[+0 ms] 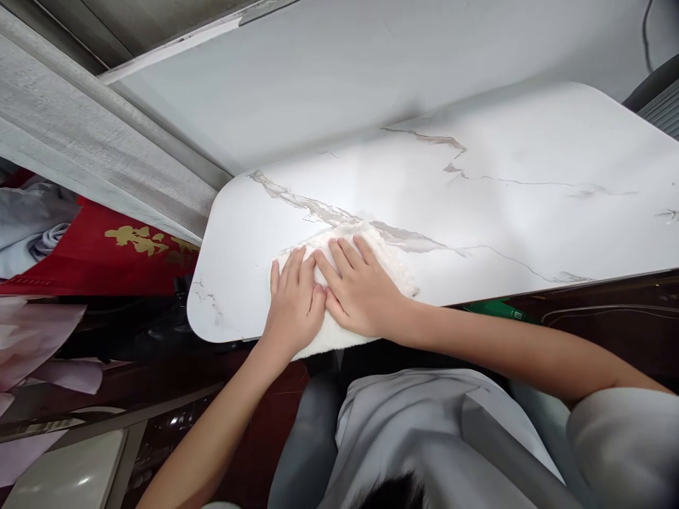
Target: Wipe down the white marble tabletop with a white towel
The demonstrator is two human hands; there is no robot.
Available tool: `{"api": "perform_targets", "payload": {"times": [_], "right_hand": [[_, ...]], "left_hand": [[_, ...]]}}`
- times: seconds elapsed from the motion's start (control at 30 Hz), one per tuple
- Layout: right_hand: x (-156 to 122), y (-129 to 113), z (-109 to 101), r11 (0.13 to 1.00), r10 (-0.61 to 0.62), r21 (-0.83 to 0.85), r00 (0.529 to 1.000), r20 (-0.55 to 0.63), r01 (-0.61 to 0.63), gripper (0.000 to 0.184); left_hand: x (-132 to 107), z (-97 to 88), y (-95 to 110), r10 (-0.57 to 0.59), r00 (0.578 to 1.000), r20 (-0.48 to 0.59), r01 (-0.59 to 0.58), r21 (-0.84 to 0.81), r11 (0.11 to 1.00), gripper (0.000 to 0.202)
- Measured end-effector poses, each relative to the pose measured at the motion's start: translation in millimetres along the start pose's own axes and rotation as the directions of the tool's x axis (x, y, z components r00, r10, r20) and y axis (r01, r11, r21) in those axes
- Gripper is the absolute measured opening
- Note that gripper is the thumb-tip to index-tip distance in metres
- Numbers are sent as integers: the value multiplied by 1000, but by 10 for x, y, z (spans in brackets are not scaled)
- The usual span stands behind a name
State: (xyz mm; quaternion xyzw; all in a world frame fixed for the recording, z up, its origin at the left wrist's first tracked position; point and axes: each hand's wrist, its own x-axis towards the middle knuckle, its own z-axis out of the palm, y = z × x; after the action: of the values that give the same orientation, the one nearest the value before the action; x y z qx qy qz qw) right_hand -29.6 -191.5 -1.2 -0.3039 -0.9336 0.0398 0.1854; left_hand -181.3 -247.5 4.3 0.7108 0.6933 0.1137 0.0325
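A white fluffy cloth (390, 265) lies on a white marble-patterned table (509, 219), with one edge hanging over the front rim. Both of my hands press on it side by side, thumbs close together. My left hand (296, 300) rests flat with its fingers stretched out toward the far side. My right hand (361, 286) is also flat, its fingers spread across the cloth. Neither hand grasps the fabric. The part of the cloth under my palms is hidden.
Behind the table rises a pale wall (339, 85). A grey post or panel (122, 134) stands at the left corner. Beyond it hangs a red bag or cloth with gold print (95, 254). Pink paper (42, 339) lies lower left. A green object (496, 309) shows below the front edge.
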Motion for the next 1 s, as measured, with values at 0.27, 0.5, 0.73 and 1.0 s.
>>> {"api": "perform_targets", "payload": {"times": [0.27,0.5,0.73,1.0], "right_hand": [[605,671,46,996,55,-76,996,73,-49,54],[1124,1377,133,993,110,-27,994,-27,-111,42],[1406,1771,94,979,202,5,979,-34,-202,41],[1719,2151,227,972,230,56,973,-16,-228,103]], "left_hand": [[939,82,-42,-63,998,-7,62,-68,996,46],[1904,286,-161,-57,988,-141,27,-204,979,43],[2470,396,-127,-91,978,-187,37,-274,961,35],[2844,481,-196,-47,967,-250,-17,-248,969,27]]}}
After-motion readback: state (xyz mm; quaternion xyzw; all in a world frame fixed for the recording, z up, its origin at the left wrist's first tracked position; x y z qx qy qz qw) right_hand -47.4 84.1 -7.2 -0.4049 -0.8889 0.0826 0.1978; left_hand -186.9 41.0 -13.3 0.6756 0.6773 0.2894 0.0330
